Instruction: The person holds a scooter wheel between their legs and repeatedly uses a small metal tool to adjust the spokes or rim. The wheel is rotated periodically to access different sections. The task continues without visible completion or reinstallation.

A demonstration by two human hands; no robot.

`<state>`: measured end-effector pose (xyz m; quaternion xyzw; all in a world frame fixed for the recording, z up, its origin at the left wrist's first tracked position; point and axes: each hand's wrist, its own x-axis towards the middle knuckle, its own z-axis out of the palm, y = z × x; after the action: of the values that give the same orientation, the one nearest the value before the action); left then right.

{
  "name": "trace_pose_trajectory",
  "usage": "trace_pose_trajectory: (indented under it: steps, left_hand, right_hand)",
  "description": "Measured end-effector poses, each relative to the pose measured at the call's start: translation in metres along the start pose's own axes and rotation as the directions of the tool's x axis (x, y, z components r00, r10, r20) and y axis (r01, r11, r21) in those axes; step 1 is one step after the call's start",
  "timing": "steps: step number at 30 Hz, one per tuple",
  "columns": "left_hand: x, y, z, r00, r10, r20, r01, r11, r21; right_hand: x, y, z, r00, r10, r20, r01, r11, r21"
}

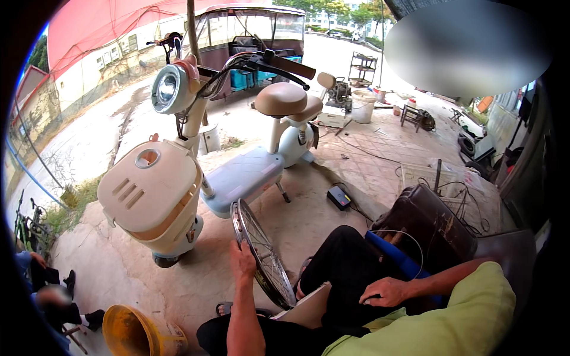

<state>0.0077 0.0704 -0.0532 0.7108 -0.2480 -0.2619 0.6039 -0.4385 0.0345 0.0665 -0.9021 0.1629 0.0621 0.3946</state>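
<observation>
Concrete yard (332,196), scooter (237,172), left hand (242,261) gripping wheel (261,252)

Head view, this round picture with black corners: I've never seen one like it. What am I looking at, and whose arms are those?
A wide fisheye camera on the person's head looks down, so edges bend. The arms from below are the wearer's own. The left hand has a grip on the rim of a spoked wheel standing on the concrete floor. The right hand rests on the dark-trousered knee, holding nothing. Ahead stands a cream electric scooter; a yellow funnel lies lower left, and a small black box sits on the floor.
</observation>
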Motion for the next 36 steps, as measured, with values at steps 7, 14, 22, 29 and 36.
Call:
trace_pose_trajectory:
  steps: [7,14,22,29,36]
  left_hand:
    - [0.003,0.000,0.025,0.989,0.145,0.012,-0.145,0.989,0.038]
    - [-0.005,0.019,0.026,0.985,0.173,-0.010,-0.171,0.978,0.116]
    - [-0.002,0.033,0.033,0.992,0.122,0.011,-0.122,0.985,0.123]
    - [-0.002,0.034,0.054,0.993,0.093,0.071,-0.099,0.991,0.090]
    - [-0.006,0.043,0.041,0.989,0.115,0.094,-0.128,0.980,0.149]
  right_hand:
    - [-0.006,-0.048,-0.011,0.989,0.098,0.108,-0.088,0.991,-0.096]
    - [-0.048,-0.067,0.007,0.975,0.195,0.107,-0.181,0.975,-0.130]
    - [0.012,-0.049,-0.002,0.967,0.041,0.252,-0.003,0.989,-0.150]
    - [0.117,0.032,-0.004,0.925,-0.048,0.376,0.169,0.940,-0.296]
    - [0.255,0.118,-0.001,0.995,0.085,0.057,-0.072,0.979,-0.193]
